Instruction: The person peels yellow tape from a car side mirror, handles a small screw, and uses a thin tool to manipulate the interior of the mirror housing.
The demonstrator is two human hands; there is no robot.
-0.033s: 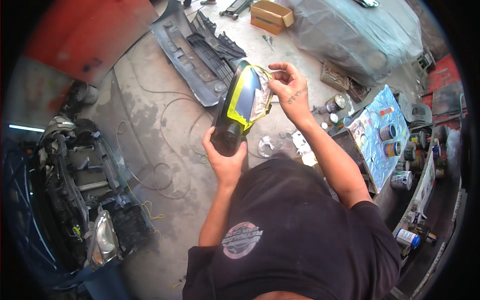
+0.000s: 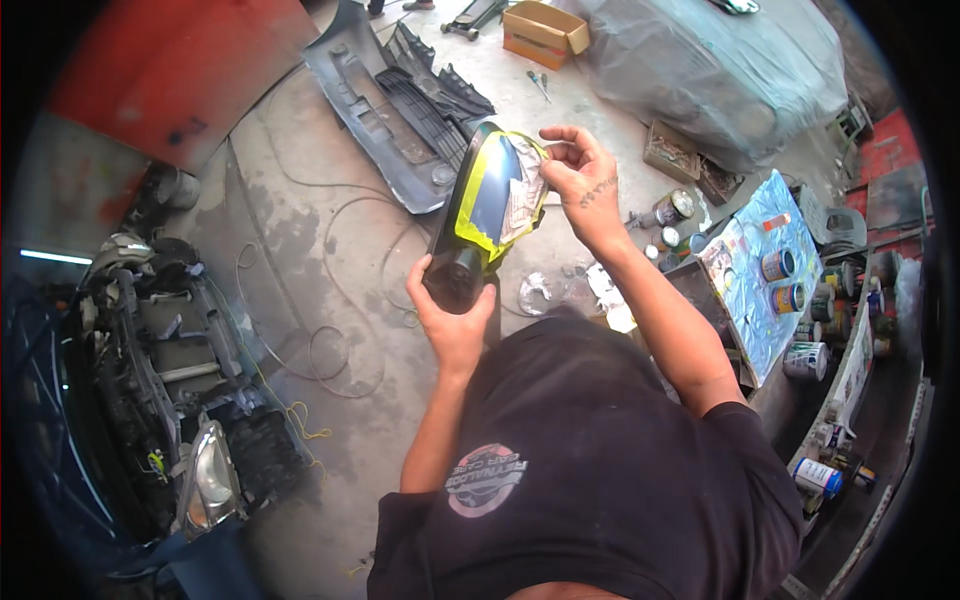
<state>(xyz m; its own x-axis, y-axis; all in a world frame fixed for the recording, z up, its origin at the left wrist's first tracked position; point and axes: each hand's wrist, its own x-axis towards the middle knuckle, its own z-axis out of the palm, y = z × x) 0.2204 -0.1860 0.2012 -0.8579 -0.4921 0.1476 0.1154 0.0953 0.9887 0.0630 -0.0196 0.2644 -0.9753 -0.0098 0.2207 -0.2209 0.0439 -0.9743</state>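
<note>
In front of me a car side mirror is held up and tilted, its dark blue surface framed by yellow-green masking tape. Crumpled newspaper is taped over its right part. My left hand wraps round the black base of the mirror from below, thumb on the right and fingers on the left. At the upper right edge, my right hand pinches the border of the tape between thumb and forefinger, the other fingers curled above. The fingertips partly cover what they grip.
A car bumper lies on the floor ahead, near a cardboard box and a plastic-covered car. Paint cans stand on a foil-covered table at right. An opened car front with a headlight is at left. A hose loops over the floor.
</note>
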